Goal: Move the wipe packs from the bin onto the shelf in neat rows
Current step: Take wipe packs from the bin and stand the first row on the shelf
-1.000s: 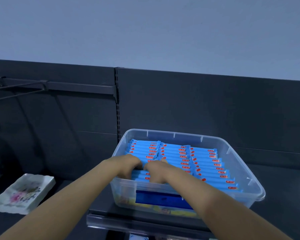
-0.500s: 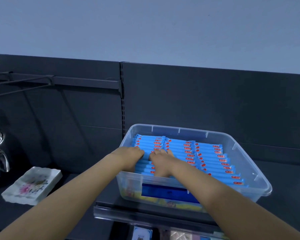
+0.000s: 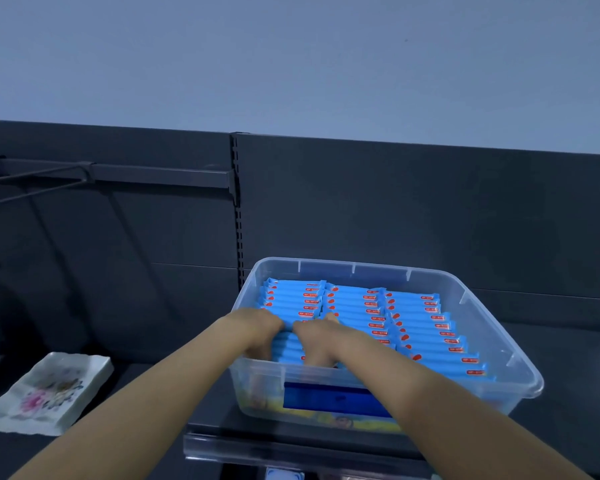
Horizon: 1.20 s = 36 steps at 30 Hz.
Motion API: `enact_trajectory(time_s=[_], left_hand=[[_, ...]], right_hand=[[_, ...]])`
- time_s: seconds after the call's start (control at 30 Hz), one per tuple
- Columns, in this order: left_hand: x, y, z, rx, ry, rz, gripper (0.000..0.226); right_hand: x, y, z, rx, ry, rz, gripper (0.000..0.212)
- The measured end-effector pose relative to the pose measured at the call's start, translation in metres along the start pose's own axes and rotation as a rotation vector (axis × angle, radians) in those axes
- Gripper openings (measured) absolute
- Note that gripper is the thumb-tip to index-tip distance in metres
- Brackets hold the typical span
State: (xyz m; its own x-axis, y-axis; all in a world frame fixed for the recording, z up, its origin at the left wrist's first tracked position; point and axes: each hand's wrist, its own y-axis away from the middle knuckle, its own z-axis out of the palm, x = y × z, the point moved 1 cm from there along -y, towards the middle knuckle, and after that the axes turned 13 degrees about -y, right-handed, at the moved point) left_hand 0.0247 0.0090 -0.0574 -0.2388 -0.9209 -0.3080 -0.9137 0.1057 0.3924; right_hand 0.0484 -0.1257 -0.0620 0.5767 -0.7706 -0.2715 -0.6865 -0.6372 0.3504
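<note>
A left hand [image 3: 257,329] and a right hand [image 3: 317,341] close their grip round the ends of a bunch of wipe packs [image 3: 426,337] in the 9 o'clock column of the one clear bin [image 3: 354,269], which sits on the dark shelf [image 3: 568,362]. Pinched only at the ends, the slick bunch could sag in the middle and spill. Three columns fill the bin, roughly a dozen packs in the fullest, and one flowered dish [image 3: 49,393] lies at 8 o'clock.

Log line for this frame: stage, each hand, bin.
stage: grasping | left hand: fingers curled into wipe packs, left column | right hand: same column | bin: on shelf, three columns
</note>
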Motion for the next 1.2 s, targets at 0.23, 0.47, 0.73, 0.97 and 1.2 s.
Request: enact_trajectory(time_s=[0.23,0.47,0.73,0.97,1.2], left_hand=[[-0.020,0.008,-0.026,0.094,0.079,0.025,0.066],[-0.029,0.019,-0.078,0.266,0.118,0.058,0.069],[0.010,0.005,-0.149,0.433,0.114,0.060,0.069],[0.103,-0.030,-0.233,0.564,0.159,0.120,0.060],[0.221,-0.103,-0.301,0.562,0.160,0.157,0.062]], right_hand=[[0.005,0.004,-0.025,0.094,-0.065,0.064,0.064],[0.016,0.030,-0.072,0.196,-0.124,0.058,0.086],[0.065,0.085,-0.135,0.286,-0.111,0.048,0.070],[0.167,0.151,-0.189,0.365,0.000,0.089,0.069],[0.303,0.202,-0.207,0.356,0.030,0.198,0.070]])
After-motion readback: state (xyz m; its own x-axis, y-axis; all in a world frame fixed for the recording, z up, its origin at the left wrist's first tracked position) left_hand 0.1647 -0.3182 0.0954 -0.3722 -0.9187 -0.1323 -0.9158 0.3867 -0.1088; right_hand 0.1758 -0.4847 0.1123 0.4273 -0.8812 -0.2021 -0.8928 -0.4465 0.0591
